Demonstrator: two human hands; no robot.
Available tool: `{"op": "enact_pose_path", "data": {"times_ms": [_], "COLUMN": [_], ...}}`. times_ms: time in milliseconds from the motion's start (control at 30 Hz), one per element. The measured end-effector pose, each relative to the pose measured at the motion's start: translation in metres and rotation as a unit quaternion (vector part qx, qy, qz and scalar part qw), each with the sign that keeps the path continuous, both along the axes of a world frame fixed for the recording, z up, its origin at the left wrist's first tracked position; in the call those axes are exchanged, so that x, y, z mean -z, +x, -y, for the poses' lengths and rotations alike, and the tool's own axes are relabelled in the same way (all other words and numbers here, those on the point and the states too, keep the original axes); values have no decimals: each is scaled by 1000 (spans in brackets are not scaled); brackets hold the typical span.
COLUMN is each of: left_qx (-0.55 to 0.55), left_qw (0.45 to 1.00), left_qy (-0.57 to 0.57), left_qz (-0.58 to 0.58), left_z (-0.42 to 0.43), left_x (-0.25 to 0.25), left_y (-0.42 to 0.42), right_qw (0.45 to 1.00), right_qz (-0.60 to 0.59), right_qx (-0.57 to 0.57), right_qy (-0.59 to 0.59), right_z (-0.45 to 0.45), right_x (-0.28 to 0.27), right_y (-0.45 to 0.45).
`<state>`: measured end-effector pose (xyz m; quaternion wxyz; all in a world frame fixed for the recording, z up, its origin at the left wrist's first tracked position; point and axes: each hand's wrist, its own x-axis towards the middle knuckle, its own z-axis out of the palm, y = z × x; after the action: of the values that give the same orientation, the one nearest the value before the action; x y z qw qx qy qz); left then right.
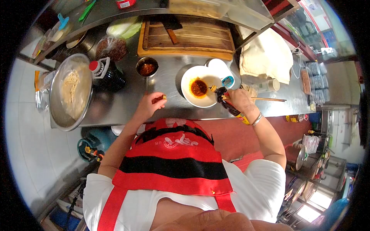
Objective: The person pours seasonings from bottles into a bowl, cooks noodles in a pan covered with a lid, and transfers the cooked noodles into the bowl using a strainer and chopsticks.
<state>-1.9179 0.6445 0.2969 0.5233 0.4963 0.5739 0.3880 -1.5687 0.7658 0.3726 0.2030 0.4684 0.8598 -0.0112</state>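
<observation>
Dark brown and glossy, the bottle (232,109) tilts above the front of the counter (165,87), its yellow mouth over the right side of the white bowl (188,79), where reddish sauce (199,88) pools. The right hand (242,101) has its fingers wrapped around the bottle, with wooden chopsticks (269,99) held in the same grip. The left hand (148,106) curls its fingers on a small yellow-edged piece (164,97), perhaps a cap. The bottle looks smooth and firm, likely slippery if oily and shifting in weight with its contents; glass or plastic, I cannot tell. Its body seems the best hold, clear of the mouth. The bowl looks rigid and perhaps breakable, best taken by its outer wall; the chopsticks are light, stiff and apt to roll.
</observation>
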Motion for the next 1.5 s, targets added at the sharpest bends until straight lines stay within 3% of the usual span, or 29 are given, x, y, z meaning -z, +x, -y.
{"op": "enact_pose_path", "data": {"times_ms": [400, 667, 867, 1067, 1267, 1500], "left_qx": [1, 1, 9, 9, 5, 15], "left_qw": [1000, 1000, 1000, 999, 999, 1000], "left_qy": [-16, -20, -15, -26, -27, -19], "left_qz": [-19, -5, -6, -18, -16, -11], "left_z": [13, 12, 10, 10, 12, 8], "left_x": [7, 13, 1, 6, 8, 1], "left_y": [-1, 5, 10, 7, 5, 10], "right_qw": [999, 997, 999, 999, 997, 999], "right_qz": [-9, 72, -37, -22, -35, 14], "right_qx": [9, -9, -2, -14, 37, 4], "right_qy": [36, 1, -10, 46, 58, 44], "right_z": [-1, 7, 8, -4, -4, 3], "right_x": [-12, -9, -3, -1, -20, -29], "right_y": [6, 11, 3, 2, 0, -3]}}
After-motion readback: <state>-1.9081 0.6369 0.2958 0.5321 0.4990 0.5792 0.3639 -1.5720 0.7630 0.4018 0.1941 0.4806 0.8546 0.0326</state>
